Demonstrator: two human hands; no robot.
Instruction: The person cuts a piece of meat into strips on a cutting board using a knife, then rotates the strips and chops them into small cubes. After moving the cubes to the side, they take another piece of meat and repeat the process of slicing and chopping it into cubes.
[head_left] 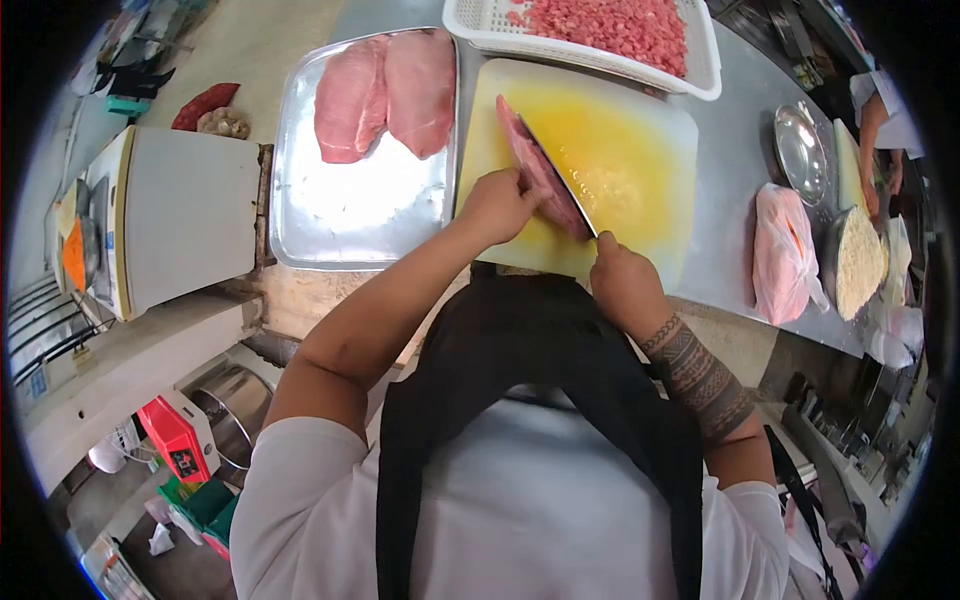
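Observation:
A long piece of raw pink meat (527, 153) lies slanted on a yellow-stained white cutting board (650, 150). My left hand (498, 204) is closed on the near left side of this meat, with its fingertips on top. In my right hand (622, 278) is the handle of a knife (566, 182). The blade points up and left along the meat's right side, touching it or very close. How deep the edge sits in the meat cannot be made out. Small wet bits are on the board right of the blade.
Left of the board, a metal tray (350, 222) holds two raw meat slabs (420, 92). A white plastic basket (560, 46) of diced meat stands behind. To the right are a plastic bag (785, 255), a metal bowl (801, 155) and another person's arm (872, 130).

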